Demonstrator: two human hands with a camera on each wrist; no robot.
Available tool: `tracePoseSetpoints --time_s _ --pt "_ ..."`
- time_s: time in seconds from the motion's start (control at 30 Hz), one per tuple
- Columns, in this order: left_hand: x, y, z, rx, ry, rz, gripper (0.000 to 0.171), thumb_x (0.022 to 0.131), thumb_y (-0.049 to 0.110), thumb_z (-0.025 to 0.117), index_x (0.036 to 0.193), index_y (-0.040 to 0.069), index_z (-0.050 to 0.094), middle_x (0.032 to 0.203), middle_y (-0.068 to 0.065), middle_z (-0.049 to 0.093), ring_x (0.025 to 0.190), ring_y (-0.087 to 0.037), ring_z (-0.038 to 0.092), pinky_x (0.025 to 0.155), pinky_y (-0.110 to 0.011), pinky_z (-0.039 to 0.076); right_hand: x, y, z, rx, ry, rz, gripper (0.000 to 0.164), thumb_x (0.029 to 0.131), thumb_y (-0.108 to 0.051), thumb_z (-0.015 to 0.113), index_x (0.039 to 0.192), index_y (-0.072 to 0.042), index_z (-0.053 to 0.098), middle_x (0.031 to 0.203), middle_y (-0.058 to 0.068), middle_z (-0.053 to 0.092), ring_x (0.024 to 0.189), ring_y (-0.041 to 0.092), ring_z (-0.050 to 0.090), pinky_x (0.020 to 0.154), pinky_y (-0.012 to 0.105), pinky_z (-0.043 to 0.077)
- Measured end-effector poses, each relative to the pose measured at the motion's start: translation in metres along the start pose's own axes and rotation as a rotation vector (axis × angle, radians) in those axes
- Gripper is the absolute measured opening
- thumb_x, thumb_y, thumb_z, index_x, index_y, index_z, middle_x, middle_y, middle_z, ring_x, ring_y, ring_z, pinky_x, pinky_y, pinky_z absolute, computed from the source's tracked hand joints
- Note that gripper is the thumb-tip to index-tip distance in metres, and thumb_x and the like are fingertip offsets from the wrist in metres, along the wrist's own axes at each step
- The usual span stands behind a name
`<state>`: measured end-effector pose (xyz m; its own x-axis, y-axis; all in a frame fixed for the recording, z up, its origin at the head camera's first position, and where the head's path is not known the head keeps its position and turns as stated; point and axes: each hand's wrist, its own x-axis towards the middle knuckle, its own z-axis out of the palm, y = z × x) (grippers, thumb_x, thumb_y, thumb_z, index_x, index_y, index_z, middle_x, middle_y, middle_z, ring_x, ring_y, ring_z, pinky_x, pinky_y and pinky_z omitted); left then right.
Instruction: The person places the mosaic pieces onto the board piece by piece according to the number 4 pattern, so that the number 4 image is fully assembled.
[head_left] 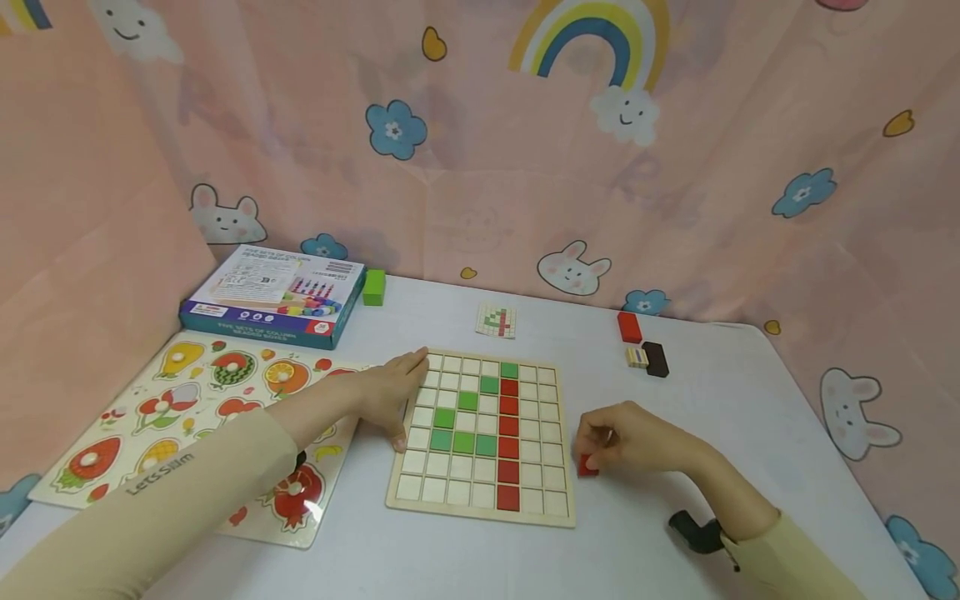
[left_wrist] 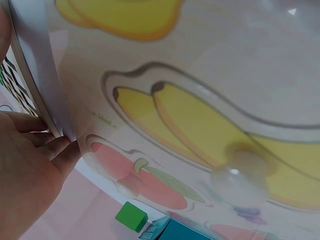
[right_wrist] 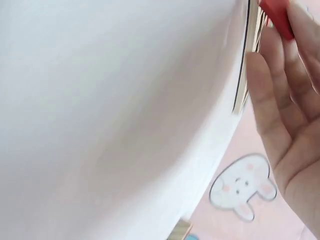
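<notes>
A square wooden grid board [head_left: 481, 521] lies in front of me, with white cells, several green tiles [head_left: 463, 442] in an arrow-like shape and a column of red tiles [head_left: 508, 448]. My left hand [head_left: 386, 396] rests along its left edge, fingers stretched towards the top corner and thumb lower down the side. In the left wrist view those fingers lie against the board's edge. Just right of the board, my right hand [head_left: 626, 437] pinches a small red block [head_left: 588, 466] between thumb and fingers, low over the table. The right wrist view shows the red block [right_wrist: 278, 16] at the fingertips.
A fruit puzzle board [head_left: 247, 383] with knobs lies under my left forearm. Behind it are a boxed game [head_left: 273, 292] and a green block [head_left: 374, 287]. A small pattern card [head_left: 497, 320] lies beyond the grid. Back right are red [head_left: 629, 327], striped [head_left: 637, 357] and black [head_left: 656, 360] pieces.
</notes>
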<state>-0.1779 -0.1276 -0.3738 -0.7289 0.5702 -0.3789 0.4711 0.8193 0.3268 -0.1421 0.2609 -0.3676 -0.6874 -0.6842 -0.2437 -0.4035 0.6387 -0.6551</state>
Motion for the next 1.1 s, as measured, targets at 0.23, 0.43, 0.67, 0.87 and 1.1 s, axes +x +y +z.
tracePoseSetpoints --time_s 0.23,0.43,0.67,0.87,1.1 --pt "0.000 0.000 0.000 0.002 0.006 -0.006 0.134 0.063 0.040 0.091 0.156 -0.008 0.008 0.166 -0.024 -0.002 0.155 -0.043 0.006 0.125 -0.053 0.019 0.026 -0.014 0.010 0.015 0.157 -0.036 0.010 0.087 -0.016 0.075 0.093 -0.021 0.070 0.087 -0.008 0.071 0.081 0.003 0.061 0.075 0.019 0.053" --pt "0.000 0.001 0.000 -0.010 0.001 -0.012 0.134 0.063 0.041 0.091 0.156 -0.007 0.007 0.167 -0.023 -0.003 0.155 -0.041 0.005 0.126 -0.053 0.019 0.044 -0.027 0.022 0.041 0.146 -0.012 0.009 0.088 -0.013 0.073 0.096 -0.017 0.073 0.090 -0.005 0.074 0.082 0.003 0.063 0.076 0.018 0.055" --pt "0.001 0.001 0.000 -0.009 -0.002 -0.013 0.135 0.062 0.042 0.091 0.156 -0.006 0.007 0.167 -0.022 -0.003 0.156 -0.041 0.005 0.126 -0.052 0.019 0.048 -0.038 0.027 0.041 0.132 0.049 0.008 0.086 -0.009 0.074 0.091 -0.015 0.074 0.083 -0.005 0.072 0.075 0.008 0.059 0.067 0.018 0.053" --pt "0.000 0.002 0.000 -0.014 -0.001 -0.016 0.135 0.062 0.041 0.091 0.156 -0.006 0.007 0.167 -0.022 -0.004 0.156 -0.041 0.005 0.126 -0.053 0.019 0.048 -0.034 0.029 0.053 0.128 0.061 0.006 0.084 -0.010 0.076 0.087 -0.015 0.074 0.078 -0.005 0.071 0.069 0.008 0.058 0.062 0.018 0.052" --pt "0.000 0.001 0.000 -0.008 0.006 -0.006 0.134 0.062 0.040 0.091 0.156 -0.008 0.008 0.166 -0.024 -0.002 0.155 -0.042 0.006 0.126 -0.053 0.019 0.050 -0.034 0.031 -0.012 0.152 0.045 0.008 0.083 -0.011 0.077 0.085 -0.019 0.075 0.086 -0.007 0.072 0.075 0.009 0.055 0.062 0.018 0.050"
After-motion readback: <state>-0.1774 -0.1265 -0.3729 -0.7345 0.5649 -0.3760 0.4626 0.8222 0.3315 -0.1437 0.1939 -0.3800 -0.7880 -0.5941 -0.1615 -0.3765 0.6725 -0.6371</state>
